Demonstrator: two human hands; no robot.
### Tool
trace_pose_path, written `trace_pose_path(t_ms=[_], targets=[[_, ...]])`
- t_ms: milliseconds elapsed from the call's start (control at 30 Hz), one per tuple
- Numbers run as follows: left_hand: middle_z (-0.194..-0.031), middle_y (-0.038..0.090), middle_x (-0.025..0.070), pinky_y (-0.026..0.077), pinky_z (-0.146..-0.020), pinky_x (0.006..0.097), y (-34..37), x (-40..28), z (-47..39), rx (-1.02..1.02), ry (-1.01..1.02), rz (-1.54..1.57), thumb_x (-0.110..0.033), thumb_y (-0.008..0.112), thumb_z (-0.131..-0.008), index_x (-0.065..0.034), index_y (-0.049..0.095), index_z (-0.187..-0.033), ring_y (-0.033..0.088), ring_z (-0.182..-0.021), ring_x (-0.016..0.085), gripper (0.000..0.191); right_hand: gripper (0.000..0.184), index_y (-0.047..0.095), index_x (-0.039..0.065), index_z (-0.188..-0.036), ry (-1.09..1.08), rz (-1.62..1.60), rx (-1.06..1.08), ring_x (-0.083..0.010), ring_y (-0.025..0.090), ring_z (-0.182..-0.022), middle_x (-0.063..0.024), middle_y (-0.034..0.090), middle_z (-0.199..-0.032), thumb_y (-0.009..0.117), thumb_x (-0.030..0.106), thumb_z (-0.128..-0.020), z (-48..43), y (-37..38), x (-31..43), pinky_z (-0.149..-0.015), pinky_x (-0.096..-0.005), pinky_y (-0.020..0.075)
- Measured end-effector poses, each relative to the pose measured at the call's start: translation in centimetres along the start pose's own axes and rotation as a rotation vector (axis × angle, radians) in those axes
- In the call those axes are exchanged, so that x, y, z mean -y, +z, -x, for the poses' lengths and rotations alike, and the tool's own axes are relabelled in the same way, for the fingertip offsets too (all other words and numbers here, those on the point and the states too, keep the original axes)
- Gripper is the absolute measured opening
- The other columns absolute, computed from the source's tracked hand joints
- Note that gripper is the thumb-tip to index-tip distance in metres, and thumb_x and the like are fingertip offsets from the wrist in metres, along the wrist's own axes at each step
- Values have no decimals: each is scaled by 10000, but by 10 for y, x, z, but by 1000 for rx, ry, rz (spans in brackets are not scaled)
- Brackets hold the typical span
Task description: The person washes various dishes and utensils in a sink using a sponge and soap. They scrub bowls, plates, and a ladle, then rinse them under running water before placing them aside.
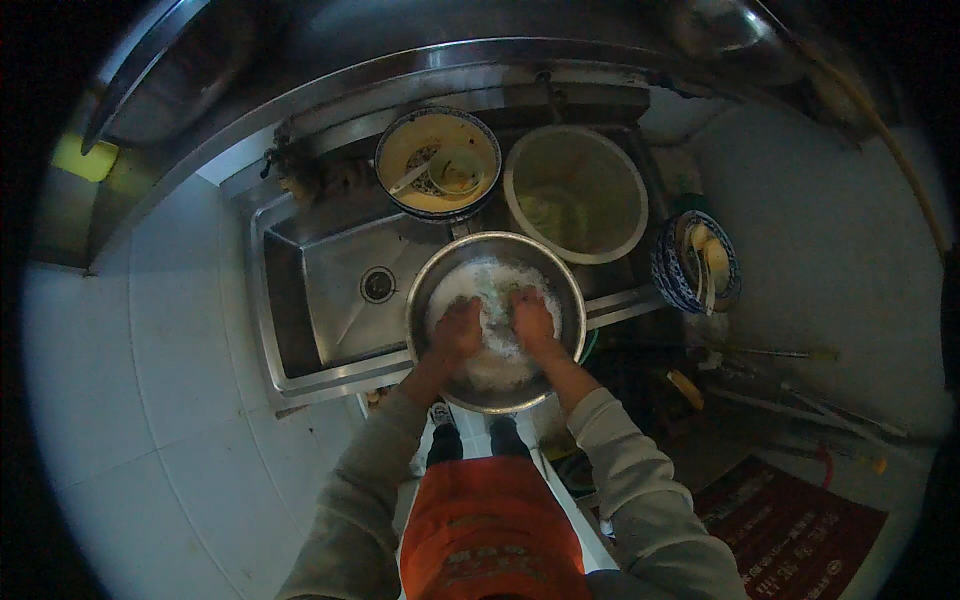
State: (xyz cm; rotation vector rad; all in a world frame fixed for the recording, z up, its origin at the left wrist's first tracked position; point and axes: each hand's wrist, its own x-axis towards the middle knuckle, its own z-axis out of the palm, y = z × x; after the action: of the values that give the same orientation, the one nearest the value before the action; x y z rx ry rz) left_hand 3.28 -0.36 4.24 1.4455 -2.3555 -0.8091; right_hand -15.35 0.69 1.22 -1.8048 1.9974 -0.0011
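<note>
A round steel basin (571,300) stands in front of me at the front edge of the sink unit. White grains or foam, too blurred to tell which, fill much of it. My left hand (459,328) reaches into the basin on its left side, and my right hand (533,319) is inside on the right. The fingers of both dip into the white contents, so I cannot tell whether they hold anything. Behind the basin are a patterned bowl (390,146) with a smaller bowl and a white spoon in it, and a pale round tub (641,202) with greenish contents.
A steel sink (345,300) with a drain lies to the left of the basin. Stacked blue-and-white bowls (664,270) with spoons stand at the right. A steel shelf edge (450,52) curves across the top. A red printed mat or board (802,525) lies at the lower right.
</note>
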Motion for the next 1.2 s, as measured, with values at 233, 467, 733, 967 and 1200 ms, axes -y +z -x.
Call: trace_pose_path(t_ms=[233, 467, 733, 967, 1200], targets=[[-1064, 659, 153, 518, -828, 472, -13, 1, -48, 70, 33, 163, -81, 605, -834, -75, 559, -1245, 639, -959, 379, 414, 318, 586, 40, -1139, -320, -842, -59, -308, 609, -988, -133, 615, -1114, 581, 73, -822, -7, -26, 4, -847, -402, 505], [-968, 669, 146, 516, -733, 403, -23, -66, -56, -122, -195, 591, -25, 609, -829, -40, 629, -1015, 664, -854, 300, 187, 440, 500, 122, -1327, 412, -2396, 140, -262, 545, -1140, -113, 559, -1254, 432, 387, -983, 11, -43, 39, -988, -431, 431], [-1039, 643, 103, 386, -948, 479, -22, -55, -16, -170, 248, 313, -70, 644, -717, -113, 689, -873, 561, -1066, 334, 168, 442, 468, 115, -1383, 278, -2545, 186, -268, 572, -1053, -118, 582, -1158, 473, 235, -957, 9, -36, 41, -936, -432, 480], [-1177, 553, 108, 421, -885, 443, -55, -59, 15, -272, 265, 32, -43, 647, -705, -106, 690, -918, 503, -1130, 306, 227, 343, 583, 99, -1268, 294, -1723, 33, -165, 571, -753, -64, 611, -970, 537, 111, -928, 6, -61, 43, -598, -300, 483], [-1034, 542, 95, 427, -867, 441, -72, -42, 27, -327, 220, 103, -41, 648, -701, -89, 673, -950, 526, -999, 293, 256, 213, 679, 37, -1018, 105, -1201, -49, -108, 508, -591, -31, 592, -710, 562, 201, -953, -25, -68, 46, -461, -285, 390]])
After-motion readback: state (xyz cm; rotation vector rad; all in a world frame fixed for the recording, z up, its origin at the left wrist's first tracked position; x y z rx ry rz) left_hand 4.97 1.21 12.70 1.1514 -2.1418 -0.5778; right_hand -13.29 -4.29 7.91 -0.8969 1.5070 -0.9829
